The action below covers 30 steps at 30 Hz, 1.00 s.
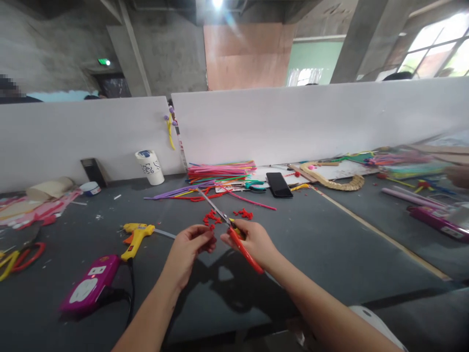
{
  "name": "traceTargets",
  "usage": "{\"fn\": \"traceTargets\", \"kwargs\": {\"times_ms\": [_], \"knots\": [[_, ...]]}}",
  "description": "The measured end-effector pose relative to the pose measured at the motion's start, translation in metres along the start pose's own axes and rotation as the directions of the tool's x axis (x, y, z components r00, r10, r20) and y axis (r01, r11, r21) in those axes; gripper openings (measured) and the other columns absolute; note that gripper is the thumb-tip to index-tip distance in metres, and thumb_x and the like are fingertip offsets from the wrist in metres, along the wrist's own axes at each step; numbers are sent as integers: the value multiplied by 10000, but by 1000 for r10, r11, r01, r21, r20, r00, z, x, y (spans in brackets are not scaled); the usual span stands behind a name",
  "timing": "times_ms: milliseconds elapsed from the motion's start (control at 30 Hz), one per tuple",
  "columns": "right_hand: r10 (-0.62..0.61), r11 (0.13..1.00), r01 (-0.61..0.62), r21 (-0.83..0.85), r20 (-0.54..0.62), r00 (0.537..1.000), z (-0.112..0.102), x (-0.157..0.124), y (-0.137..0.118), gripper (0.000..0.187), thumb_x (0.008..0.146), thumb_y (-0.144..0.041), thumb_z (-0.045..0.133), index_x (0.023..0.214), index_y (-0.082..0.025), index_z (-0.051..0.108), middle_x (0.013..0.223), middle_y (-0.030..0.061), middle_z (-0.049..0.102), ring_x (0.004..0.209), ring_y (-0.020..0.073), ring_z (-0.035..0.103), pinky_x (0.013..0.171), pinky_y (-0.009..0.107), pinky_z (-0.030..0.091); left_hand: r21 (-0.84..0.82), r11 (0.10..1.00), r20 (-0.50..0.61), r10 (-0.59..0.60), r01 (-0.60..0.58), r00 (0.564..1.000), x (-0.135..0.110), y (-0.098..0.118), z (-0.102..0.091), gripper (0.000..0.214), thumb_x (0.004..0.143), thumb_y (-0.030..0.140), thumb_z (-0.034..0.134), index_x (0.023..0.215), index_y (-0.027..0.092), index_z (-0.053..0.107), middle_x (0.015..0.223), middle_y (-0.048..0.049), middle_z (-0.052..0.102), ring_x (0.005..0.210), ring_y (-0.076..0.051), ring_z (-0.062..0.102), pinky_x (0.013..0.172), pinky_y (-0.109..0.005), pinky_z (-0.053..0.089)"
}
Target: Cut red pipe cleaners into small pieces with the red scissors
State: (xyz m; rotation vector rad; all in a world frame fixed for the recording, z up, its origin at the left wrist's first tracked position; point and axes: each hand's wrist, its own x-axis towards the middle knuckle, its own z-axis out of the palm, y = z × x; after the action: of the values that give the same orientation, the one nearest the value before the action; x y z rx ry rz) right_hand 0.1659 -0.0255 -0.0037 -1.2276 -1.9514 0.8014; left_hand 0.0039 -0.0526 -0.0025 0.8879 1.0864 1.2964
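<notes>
My right hand (pixel 252 239) is closed round the orange handles of a pair of scissors (pixel 234 234), whose metal blades point up and to the left. My left hand (pixel 194 242) is pinched just left of the blades on a small red piece that I cannot make out clearly. Small red cut bits (pixel 227 215) lie scattered on the dark grey table (pixel 330 244) just beyond both hands. A heap of coloured pipe cleaners (pixel 220 173) lies farther back by the white partition.
A yellow glue gun (pixel 135 237) and a magenta power strip (pixel 90 286) lie at the left, with red-handled scissors (pixel 25 254) further left. A black phone (pixel 279 185), a white paper cup (pixel 150 167) and a curved woven piece (pixel 337 182) sit at the back. Craft packs are at the right.
</notes>
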Motion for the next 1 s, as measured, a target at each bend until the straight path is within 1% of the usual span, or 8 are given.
{"fn": "traceTargets", "kwargs": {"times_ms": [67,133,267,367,433,533,833,1000], "knots": [[-40,978,36,-206,-17,999,-2,-3,0,252,668,-426,558,625,-183,506,528,-48,455,479,85,375,449,191,218,-29,999,-51,34,-36,998,6,4,-5,202,553,246,708,693,130,619,594,-19,650,516,-111,576,546,-229,439],[-60,932,50,-359,-17,998,-2,-5,0,277,698,-468,524,681,-192,531,554,-31,514,483,97,423,455,198,217,-52,997,-81,61,-65,995,11,6,-8,209,549,241,710,705,133,623,617,-16,657,541,-110,588,568,-227,447],[-97,834,78,-546,-5,995,4,-8,1,344,757,-512,439,746,-184,542,618,20,596,542,143,531,480,225,231,-83,990,-121,105,-115,987,15,10,-11,197,552,215,706,709,125,630,626,-23,664,553,-106,594,564,-216,451],[-107,767,89,-636,10,994,8,-10,1,386,773,-536,397,731,-177,534,639,41,612,571,173,558,484,242,232,-91,984,-139,137,-151,981,12,11,-12,160,570,199,694,689,115,630,618,-26,662,532,-100,587,546,-209,449],[-100,737,91,-670,26,995,9,-12,0,401,776,-546,385,718,-177,530,644,48,612,580,181,562,484,247,235,-94,980,-152,162,-177,975,10,11,-13,131,581,188,684,675,118,627,596,-13,652,516,-94,578,538,-205,447],[-102,718,106,-687,48,994,11,-13,0,398,782,-541,382,716,-177,527,659,52,614,595,185,566,491,252,244,-94,973,-175,193,-212,965,9,12,-14,99,600,184,669,666,128,620,566,11,632,509,-89,572,534,-198,443],[-148,707,125,-696,26,989,18,-16,4,408,797,-535,355,736,-167,520,682,51,618,622,188,577,505,260,253,-63,964,-218,238,-257,946,9,11,-15,113,600,196,651,679,120,623,584,-5,643,513,-112,581,557,-235,460],[-186,701,142,-698,13,982,17,-18,3,410,797,-536,357,724,-166,518,687,52,618,619,186,575,511,261,251,-14,957,-229,280,-290,932,6,11,-14,82,605,187,639,654,125,616,565,13,623,487,-84,546,521,-199,431]]}}
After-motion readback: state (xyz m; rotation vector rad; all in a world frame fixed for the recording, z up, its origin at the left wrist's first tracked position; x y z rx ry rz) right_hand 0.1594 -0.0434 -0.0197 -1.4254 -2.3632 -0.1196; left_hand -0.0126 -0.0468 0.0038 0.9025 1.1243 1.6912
